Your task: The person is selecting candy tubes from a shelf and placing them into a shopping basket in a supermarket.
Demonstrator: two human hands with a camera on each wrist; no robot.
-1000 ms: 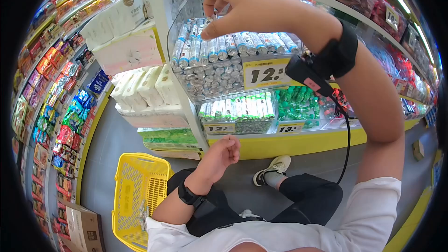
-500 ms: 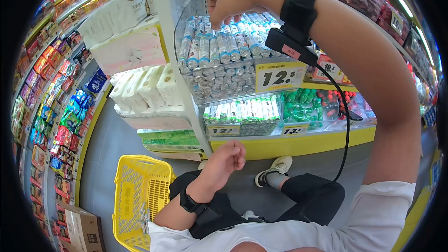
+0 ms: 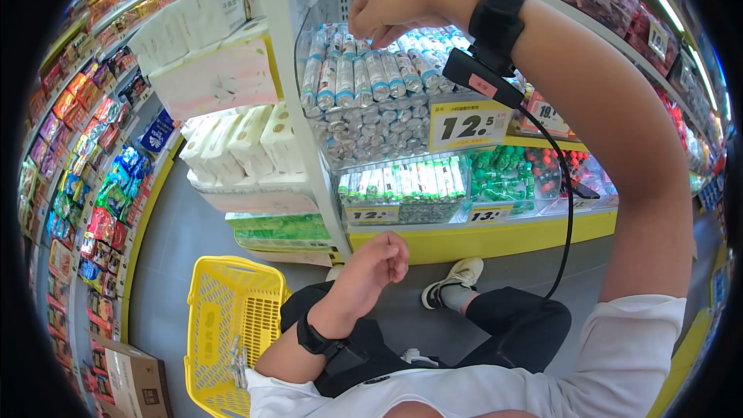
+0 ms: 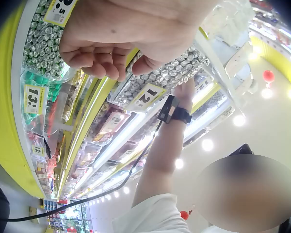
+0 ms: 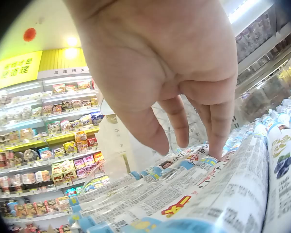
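Note:
My right hand point(image 3: 395, 11) reaches over a clear bin point(image 3: 364, 133) piled with silver stick packs point(image 3: 375, 77) with blue bands. In the right wrist view, its fingers point(image 5: 216, 128) point down, fingertips right at the wrappers, the thumb apart from them. One nearby stick pack point(image 5: 283, 170) shows blueberries on its wrapper. My left hand point(image 3: 375, 271) hangs in front of the lower shelf with nothing in it. The left wrist view shows its fingers point(image 4: 104, 60) loosely curled.
A yellow basket point(image 3: 200, 317) with several silver packs point(image 3: 238, 360) stands on the floor at my left. Lower bins hold green-banded sticks point(image 3: 406, 179) and green-wrapped items point(image 3: 503, 178). White paper packs point(image 3: 240, 139) are stacked left of the shelf post. A cardboard box point(image 3: 135, 379) sits lower left.
My right hand has turned so that its fingers point down at the packs, and its wrist has swung up and leftward. The left hand hardly moves.

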